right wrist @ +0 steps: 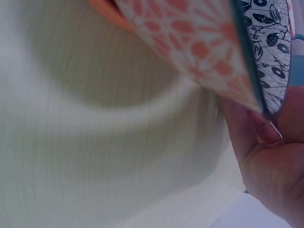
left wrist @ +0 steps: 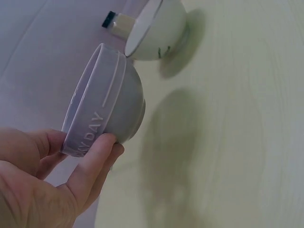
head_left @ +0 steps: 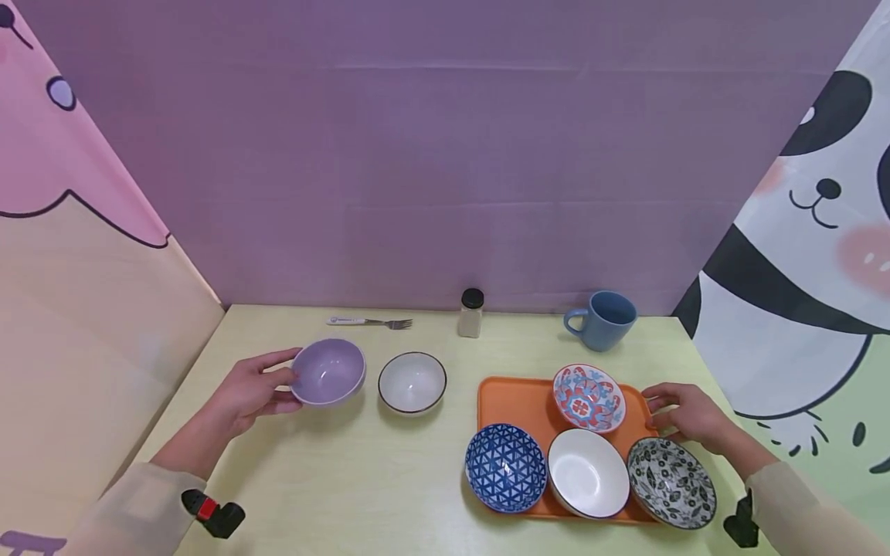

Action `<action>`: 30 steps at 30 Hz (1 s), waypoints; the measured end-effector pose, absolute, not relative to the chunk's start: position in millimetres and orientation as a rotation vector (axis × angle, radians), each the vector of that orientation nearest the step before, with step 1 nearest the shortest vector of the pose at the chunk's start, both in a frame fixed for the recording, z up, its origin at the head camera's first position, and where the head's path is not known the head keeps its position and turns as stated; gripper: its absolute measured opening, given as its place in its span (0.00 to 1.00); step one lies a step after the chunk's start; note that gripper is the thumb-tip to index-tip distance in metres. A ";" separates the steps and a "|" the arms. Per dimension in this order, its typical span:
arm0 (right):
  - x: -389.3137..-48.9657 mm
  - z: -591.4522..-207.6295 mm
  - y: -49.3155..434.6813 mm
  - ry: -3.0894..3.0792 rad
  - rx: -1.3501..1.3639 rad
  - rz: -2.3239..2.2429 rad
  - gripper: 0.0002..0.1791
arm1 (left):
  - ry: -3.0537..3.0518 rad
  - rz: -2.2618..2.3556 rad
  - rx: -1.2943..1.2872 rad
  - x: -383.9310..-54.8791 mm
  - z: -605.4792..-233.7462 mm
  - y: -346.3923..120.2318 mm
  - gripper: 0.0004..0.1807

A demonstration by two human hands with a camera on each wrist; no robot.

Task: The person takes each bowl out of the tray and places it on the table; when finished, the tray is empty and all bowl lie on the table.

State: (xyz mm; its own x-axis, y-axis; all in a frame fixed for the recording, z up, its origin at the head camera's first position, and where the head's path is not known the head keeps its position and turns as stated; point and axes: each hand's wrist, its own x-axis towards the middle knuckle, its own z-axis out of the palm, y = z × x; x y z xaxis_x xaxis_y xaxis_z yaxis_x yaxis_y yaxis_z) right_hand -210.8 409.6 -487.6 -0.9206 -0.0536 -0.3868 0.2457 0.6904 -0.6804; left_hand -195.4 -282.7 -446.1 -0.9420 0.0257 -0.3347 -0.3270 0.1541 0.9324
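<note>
My left hand (head_left: 245, 390) holds a lilac bowl (head_left: 330, 372) by its left side. In the left wrist view the bowl is tilted, raised above its shadow, with raised lettering near its rim. A white bowl with a dark rim (head_left: 412, 384) stands to its right. My right hand (head_left: 688, 417) is at the right edge of an orange tray (head_left: 514, 398), just behind a black-and-white floral bowl (head_left: 670, 483). Its fingertips overlap the tray's edge in the head view; the floral bowl hides them in the right wrist view, so I cannot tell their grip.
On the tray are a red-and-blue floral bowl (head_left: 589, 398), a plain white bowl (head_left: 588, 473) and a blue triangle-patterned bowl (head_left: 506, 468) overhanging its left edge. Along the back lie a fork (head_left: 371, 322), a black-lidded jar (head_left: 470, 313) and a blue mug (head_left: 605, 320).
</note>
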 end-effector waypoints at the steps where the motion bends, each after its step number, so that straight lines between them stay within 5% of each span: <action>1: -210.7 -487.6 409.8 2.525 0.151 -1.094 0.30 | 2.166 1.849 -0.299 -195.5 -447.6 -283.1 0.35; 30: -210.0 -485.9 408.9 2.521 0.147 -1.088 0.30 | 2.156 1.791 -0.330 -191.3 -476.5 -284.1 0.35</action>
State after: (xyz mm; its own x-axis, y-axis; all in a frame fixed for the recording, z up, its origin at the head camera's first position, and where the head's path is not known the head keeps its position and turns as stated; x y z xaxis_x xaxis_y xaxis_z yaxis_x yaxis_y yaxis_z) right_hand -210.0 408.9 -485.9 -0.9187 -0.0570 -0.3909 0.2452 0.6934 -0.6776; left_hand -191.3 -284.1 -476.5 -0.9228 0.0254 -0.3845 -0.3734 0.1879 0.9084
